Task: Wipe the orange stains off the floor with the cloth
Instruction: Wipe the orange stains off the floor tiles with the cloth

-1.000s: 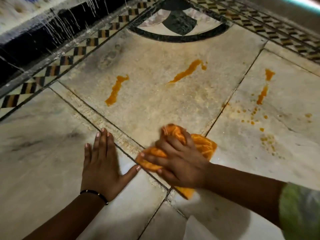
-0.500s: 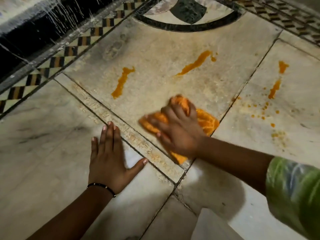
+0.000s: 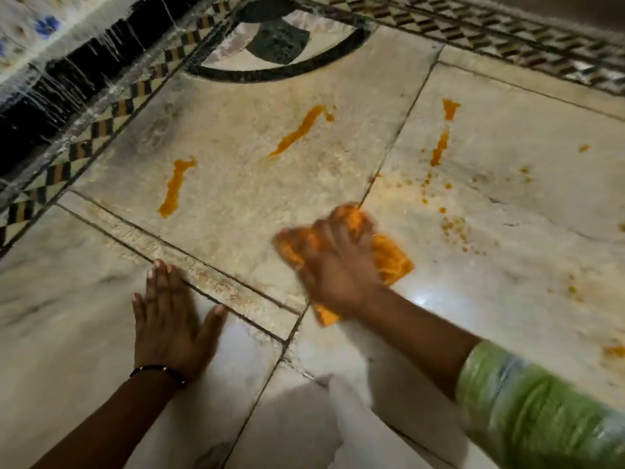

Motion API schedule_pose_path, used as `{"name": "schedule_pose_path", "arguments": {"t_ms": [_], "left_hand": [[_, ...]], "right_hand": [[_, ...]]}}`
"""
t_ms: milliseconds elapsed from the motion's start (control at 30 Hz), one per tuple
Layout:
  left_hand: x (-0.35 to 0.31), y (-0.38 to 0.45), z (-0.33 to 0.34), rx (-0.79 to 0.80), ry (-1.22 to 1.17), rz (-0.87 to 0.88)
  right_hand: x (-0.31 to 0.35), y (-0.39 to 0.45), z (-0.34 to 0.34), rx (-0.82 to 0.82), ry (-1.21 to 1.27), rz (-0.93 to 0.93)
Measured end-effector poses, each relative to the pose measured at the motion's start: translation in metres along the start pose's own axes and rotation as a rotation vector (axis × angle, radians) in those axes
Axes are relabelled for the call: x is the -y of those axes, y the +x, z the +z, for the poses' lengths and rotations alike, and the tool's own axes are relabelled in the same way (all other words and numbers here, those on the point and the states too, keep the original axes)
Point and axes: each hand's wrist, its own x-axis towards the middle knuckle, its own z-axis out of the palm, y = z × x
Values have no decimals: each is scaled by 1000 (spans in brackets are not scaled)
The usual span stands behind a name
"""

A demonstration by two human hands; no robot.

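The right hand (image 3: pixel 338 265) presses flat on the orange cloth (image 3: pixel 389 258) at a floor (image 3: pixel 507 265) tile seam — soft, limp, probably damp. It is best bunched under the palm, while the left hand (image 3: pixel 169 319) rests spread open, holding nothing.

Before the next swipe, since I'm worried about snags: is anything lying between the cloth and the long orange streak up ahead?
Nothing visible: only bare marble lies between the orange cloth under the right hand and the streak.
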Motion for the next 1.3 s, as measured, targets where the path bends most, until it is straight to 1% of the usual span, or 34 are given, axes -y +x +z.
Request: {"name": "schedule_pose_path", "arguments": {"t_ms": [67,100,167,200,267,333,400,433,467,500,567,633,700,767,833,900,1000,1067,1100,1167,1233,1267,1300], "left_hand": [[-13,0,-4,-27,-53,13],[-22,2,-6,-49,-79,37],[-43,6,-8,-71,-102,123],[-53,8,-6,-67,-105,169],[-75,7,5,-34,-110,269],[-96,3,18,12,-114,363],[-113,-1,26,34,-119,405],[-121,-3,27,38,-128,409],[-129,-5,27,35,-144,406],[-134,-6,25,31,-166,400],[-138,-3,22,23,-184,389],[-135,4,18,12,-166,396],[-129,12,17,16,-123,442],[-128,21,21,42,-40,536],[-131,28,27,88,69,659],[-131,34,30,132,148,744],[-131,35,28,140,175,773],[-132,32,26,133,158,733],[-133,30,26,134,143,710],[-134,29,25,135,116,673],[-134,30,26,124,86,652],[-133,30,27,119,74,651],[-131,31,28,118,64,657]], "right_hand": [[34,-45,2,11,43,-175],[38,-72,1,31,49,-225],[20,-128,-1,61,65,-241],[0,-151,-3,72,66,-214],[-52,-176,-7,36,-6,-38],[-100,-170,-14,41,-38,197],[-123,-131,-21,56,-26,384],[-123,-106,-21,42,-24,429],[-115,-83,-19,51,-14,434],[-100,-65,-15,60,-6,405],[-57,-54,-10,23,4,267],[-20,-81,-9,6,45,116],[-14,-130,-10,54,58,34],[-39,-176,-10,87,49,47],[-83,-202,-11,54,-8,200],[-124,-196,-19,75,-31,422],[-160,-135,-22,42,-12,675],[-158,-83,-21,37,28,732],[-146,-63,-20,53,39,695],[-110,-47,-16,35,24,490],[-74,-69,-14,18,-4,266],[-67,-91,-12,18,-8,200],[-67,-113,-10,32,-10,180]]}}
